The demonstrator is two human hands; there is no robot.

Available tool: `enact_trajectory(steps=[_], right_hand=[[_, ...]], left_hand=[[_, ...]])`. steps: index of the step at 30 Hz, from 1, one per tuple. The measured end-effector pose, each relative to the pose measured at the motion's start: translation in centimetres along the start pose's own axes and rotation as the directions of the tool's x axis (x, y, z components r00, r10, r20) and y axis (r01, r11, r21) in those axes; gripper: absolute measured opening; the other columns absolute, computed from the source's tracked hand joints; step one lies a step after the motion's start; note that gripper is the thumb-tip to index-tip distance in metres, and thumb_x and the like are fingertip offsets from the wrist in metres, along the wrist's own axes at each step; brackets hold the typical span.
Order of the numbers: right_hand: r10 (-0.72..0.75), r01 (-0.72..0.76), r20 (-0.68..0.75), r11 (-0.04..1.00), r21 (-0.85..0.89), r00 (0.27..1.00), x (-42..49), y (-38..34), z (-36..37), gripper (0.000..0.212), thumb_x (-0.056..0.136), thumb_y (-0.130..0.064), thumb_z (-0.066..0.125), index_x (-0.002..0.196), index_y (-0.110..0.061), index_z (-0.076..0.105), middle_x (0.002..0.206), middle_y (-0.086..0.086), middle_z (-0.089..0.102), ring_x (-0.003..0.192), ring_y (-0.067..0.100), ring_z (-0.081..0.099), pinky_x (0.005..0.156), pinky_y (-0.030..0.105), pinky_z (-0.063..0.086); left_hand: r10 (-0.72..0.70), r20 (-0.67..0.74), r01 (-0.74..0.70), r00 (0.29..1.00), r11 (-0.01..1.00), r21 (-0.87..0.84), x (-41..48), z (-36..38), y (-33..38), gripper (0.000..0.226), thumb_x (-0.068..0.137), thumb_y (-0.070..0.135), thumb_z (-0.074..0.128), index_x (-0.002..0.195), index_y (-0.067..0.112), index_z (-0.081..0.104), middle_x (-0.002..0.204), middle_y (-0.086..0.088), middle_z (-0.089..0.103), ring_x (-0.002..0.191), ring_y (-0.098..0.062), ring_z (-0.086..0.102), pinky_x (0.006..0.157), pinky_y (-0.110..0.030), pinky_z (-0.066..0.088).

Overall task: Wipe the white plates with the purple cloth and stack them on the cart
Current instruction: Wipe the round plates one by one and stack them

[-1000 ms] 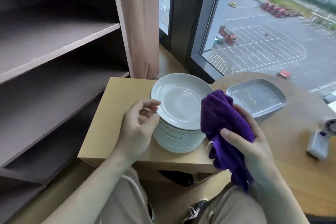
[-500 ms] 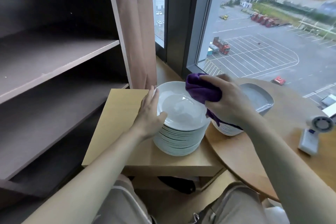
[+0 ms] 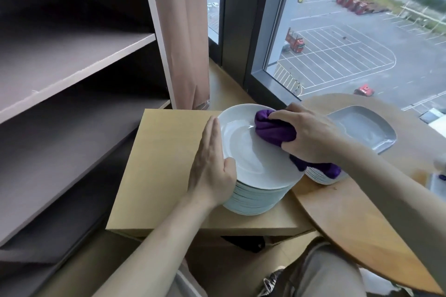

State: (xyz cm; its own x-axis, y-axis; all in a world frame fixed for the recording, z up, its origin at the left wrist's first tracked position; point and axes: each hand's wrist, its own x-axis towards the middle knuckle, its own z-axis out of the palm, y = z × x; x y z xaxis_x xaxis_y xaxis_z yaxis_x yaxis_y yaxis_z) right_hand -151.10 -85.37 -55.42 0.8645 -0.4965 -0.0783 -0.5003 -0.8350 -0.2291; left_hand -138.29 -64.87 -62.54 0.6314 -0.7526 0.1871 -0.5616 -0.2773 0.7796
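- Head view. Stack of white plates (image 3: 255,202) stands at the right end of the square worktop (image 3: 164,164); its right side overhangs the near edge of the round worktop (image 3: 362,212).
- Open room: bare worktop surface lies outward of the left hand (image 3: 212,171), up to the shelf unit (image 3: 72,55). Curtain (image 3: 183,31) and window frame (image 3: 236,31) stand beyond the fingertips of both hands.
- Left hand: fingers (image 3: 212,132) straight and pressed together, laid flat along the left rim of the top plate (image 3: 251,152); thumb rests on the near rim.
- Right hand (image 3: 311,135): fingers (image 3: 284,116) curled round the bunched purple cloth (image 3: 272,128), gripping it. The bunch sticks out ahead of the fingertips and presses on the far right part of the top plate.
- A tail of the cloth hangs below the heel of the right hand, over a second, lower plate stack (image 3: 318,176).
- Grey square dish (image 3: 364,125) sits just behind the right wrist, on the round worktop.
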Motion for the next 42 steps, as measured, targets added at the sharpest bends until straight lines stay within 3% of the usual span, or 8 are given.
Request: enact_trajectory(steps=[9,15,22,27,29,32,37,42], right_hand=[[-0.068,0.037,0.166,0.982,0.186,0.984,-6.6,-2.8,-0.3,0.062,0.075,-0.041,0.057,0.135,-0.057,0.047,0.115,-0.023,0.045,0.102,0.009,0.053,0.08,0.028,0.045],[-0.122,0.1,0.114,0.978,0.183,0.986,-5.8,-5.9,0.3,0.039,0.082,-0.062,0.056,0.119,-0.05,0.051,0.113,-0.016,0.048,0.102,0.015,0.052,0.087,0.038,0.047],[-0.145,0.13,0.053,0.965,0.228,0.988,-2.3,-8.2,1.9,0.041,0.086,-0.045,0.057,0.127,-0.049,0.054,0.112,-0.011,0.05,0.106,0.021,0.053,0.084,0.038,0.046],[-0.04,0.053,-0.167,0.996,0.074,0.985,0.6,-9.2,4.1,0.044,0.094,-0.053,0.05,0.137,-0.042,0.049,0.121,-0.001,0.05,0.11,0.027,0.052,0.087,0.043,0.046],[-0.021,0.014,-0.23,0.999,-0.031,0.973,1.6,-8.8,4.3,0.042,0.095,-0.052,0.048,0.134,-0.036,0.05,0.12,0.004,0.05,0.108,0.031,0.051,0.084,0.043,0.043],[-0.034,-0.037,-0.312,0.976,-0.217,0.949,2.3,-7.3,4.0,0.033,0.097,-0.045,0.048,0.121,-0.024,0.055,0.114,0.01,0.051,0.098,0.036,0.054,0.08,0.044,0.041],[-0.038,-0.067,-0.255,0.919,-0.389,0.966,1.2,-4.5,2.2,0.032,0.095,-0.038,0.048,0.123,-0.024,0.056,0.119,0.011,0.051,0.099,0.035,0.054,0.08,0.044,0.038],[0.002,-0.056,-0.152,0.933,-0.356,0.988,-2.3,-2.8,0.7,0.031,0.094,-0.041,0.049,0.121,-0.029,0.058,0.122,0.005,0.051,0.105,0.031,0.053,0.085,0.044,0.04]], left_hand=[[-0.02,0.06,0.015,0.998,0.997,0.07,-0.2,-0.7,0.4,0.084,0.085,0.027,0.03,0.162,0.017,0.0,0.169,0.011,-0.006,0.153,-0.004,0.004,0.122,-0.024,0.018],[-0.058,0.063,0.066,0.996,0.988,-0.14,-0.3,-0.9,0.5,0.081,0.085,0.025,0.027,0.163,0.016,0.006,0.169,0.01,0.001,0.147,0.012,0.001,0.113,-0.004,0.005],[-0.075,0.044,0.085,0.996,0.949,-0.305,-0.5,-1.0,0.6,0.077,0.088,0.022,0.03,0.162,0.018,0.009,0.167,0.004,0.018,0.151,-0.001,0.015,0.124,-0.028,0.017],[-0.02,-0.009,0.018,1.0,0.977,-0.215,-0.5,-0.9,0.4,0.066,0.097,0.028,0.035,0.158,0.032,0.012,0.16,0.019,0.022,0.143,0.016,0.016,0.11,-0.003,0.016],[-0.002,-0.016,-0.001,1.0,0.982,-0.189,-0.3,-0.8,0.2,0.066,0.095,0.02,0.036,0.153,0.038,0.014,0.158,0.022,0.022,0.145,0.013,0.016,0.114,-0.007,0.017],[-0.047,-0.001,0.046,0.999,0.988,-0.148,0.0,-0.4,-0.3,0.074,0.087,0.015,0.03,0.16,0.022,0.018,0.166,0.01,0.018,0.15,0.003,0.013,0.121,-0.016,0.013],[-0.081,-0.006,0.08,0.997,0.991,-0.107,0.0,0.1,-0.3,0.077,0.086,0.019,0.026,0.162,0.019,0.012,0.168,0.009,0.011,0.15,0.006,0.008,0.112,-0.003,0.005],[-0.107,-0.031,0.103,0.994,0.989,-0.108,0.1,0.4,-0.1,0.078,0.085,0.021,0.024,0.162,0.021,0.012,0.168,0.009,0.01,0.143,0.013,0.007,0.107,0.002,0.004]])
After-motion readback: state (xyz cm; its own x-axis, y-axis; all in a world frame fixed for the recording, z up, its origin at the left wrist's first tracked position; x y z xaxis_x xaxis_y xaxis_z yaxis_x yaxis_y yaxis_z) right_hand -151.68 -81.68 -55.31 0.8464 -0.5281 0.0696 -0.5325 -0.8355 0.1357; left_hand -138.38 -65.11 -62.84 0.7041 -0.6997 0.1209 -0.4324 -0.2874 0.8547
